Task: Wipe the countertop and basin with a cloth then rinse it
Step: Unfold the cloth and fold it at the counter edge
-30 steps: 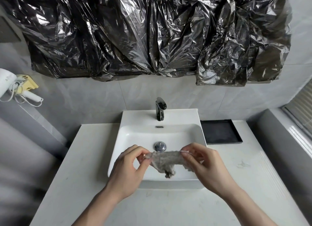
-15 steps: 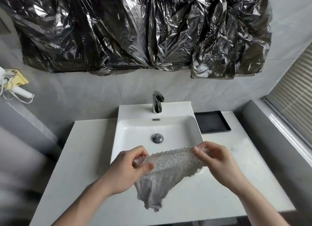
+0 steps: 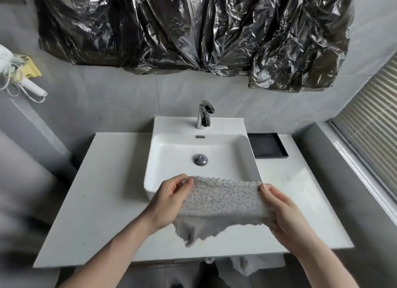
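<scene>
Knobbly grey cloth (image 3: pixel 219 201), rough and nubby, over a glossy white ceramic basin (image 3: pixel 171 156). Polished chrome on the faucet (image 3: pixel 203 116) and drain plug (image 3: pixel 200 159). Smooth pale stone tabletop (image 3: pixel 103 191), matt black tray (image 3: pixel 267 147), crinkled shiny black plastic sheeting (image 3: pixel 189 27) above.

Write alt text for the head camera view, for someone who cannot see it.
Two hands, left hand and right hand, hold a grey cloth stretched between them above the front of a white basin set in a white countertop. Behind are a chrome tap, a black tray and crumpled black plastic sheeting.

Faucet (image 3: pixel 203 116) behind basin (image 3: pixel 171 150), black tray (image 3: pixel 267 148) right of it
</scene>
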